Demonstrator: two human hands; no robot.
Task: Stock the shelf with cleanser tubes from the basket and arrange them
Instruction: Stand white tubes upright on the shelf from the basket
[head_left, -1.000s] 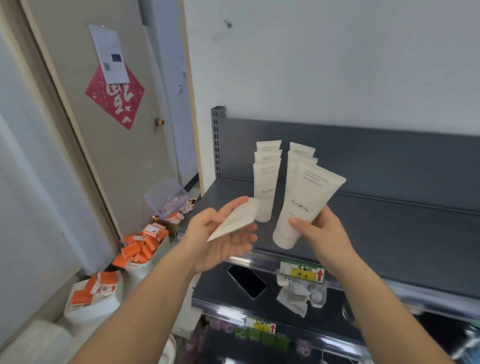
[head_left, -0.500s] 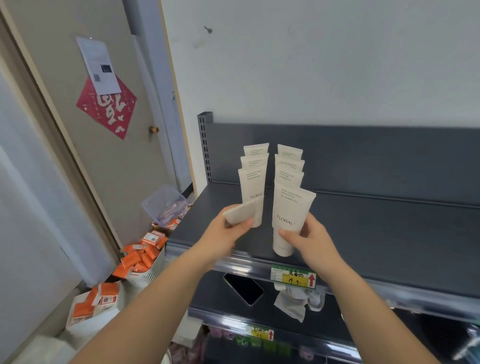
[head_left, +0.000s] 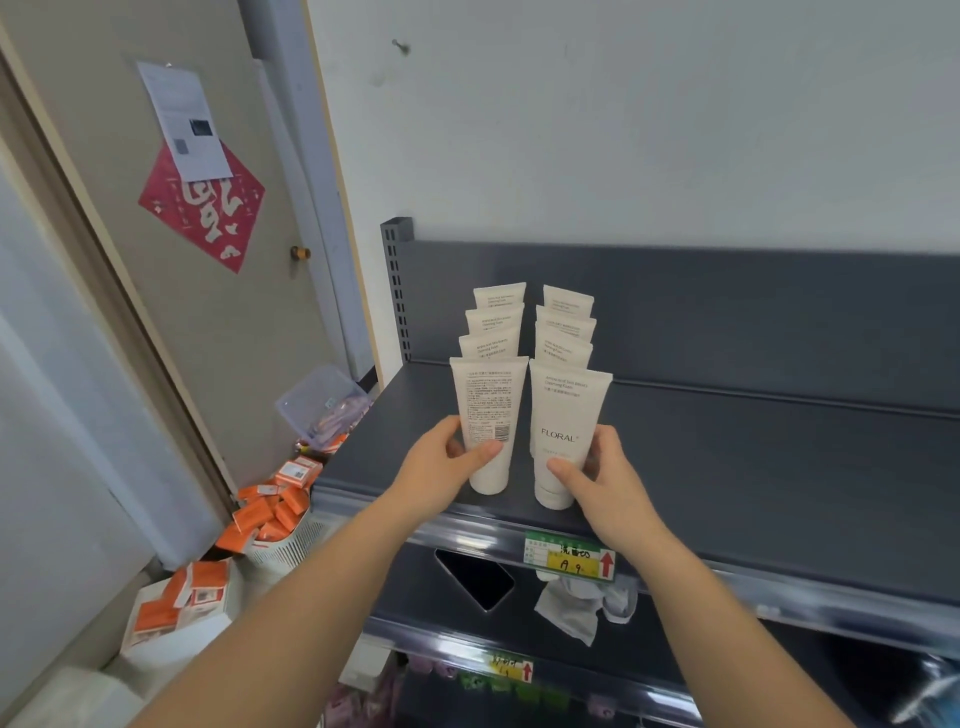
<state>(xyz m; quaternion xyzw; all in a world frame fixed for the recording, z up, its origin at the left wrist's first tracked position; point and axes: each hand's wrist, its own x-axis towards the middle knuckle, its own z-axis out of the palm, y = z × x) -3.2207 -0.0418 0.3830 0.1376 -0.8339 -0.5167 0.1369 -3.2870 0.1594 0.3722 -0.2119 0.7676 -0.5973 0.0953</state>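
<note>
Two rows of white cleanser tubes stand cap-down on the dark grey shelf (head_left: 753, 467), running front to back. My left hand (head_left: 447, 462) grips the front tube of the left row (head_left: 485, 410), whose printed back label faces me. My right hand (head_left: 597, 480) grips the front tube of the right row (head_left: 563, 415), which shows the word FLORAL. Both front tubes stand upright near the shelf's front edge. Behind them are more tubes, the left row (head_left: 493, 325) and the right row (head_left: 566, 325). No basket is in view.
A price tag (head_left: 569, 556) hangs on the shelf lip. The shelf below holds a black phone (head_left: 475, 577) and a crumpled white cloth (head_left: 582, 608). Orange boxes (head_left: 270, 512) fill a white basket on the floor at left, beside a clear plastic bin (head_left: 322, 405) and a door.
My left hand has stood its tube upright at the front of the left row. My right hand has set the FLORAL tube down straight at the front of the right row.
</note>
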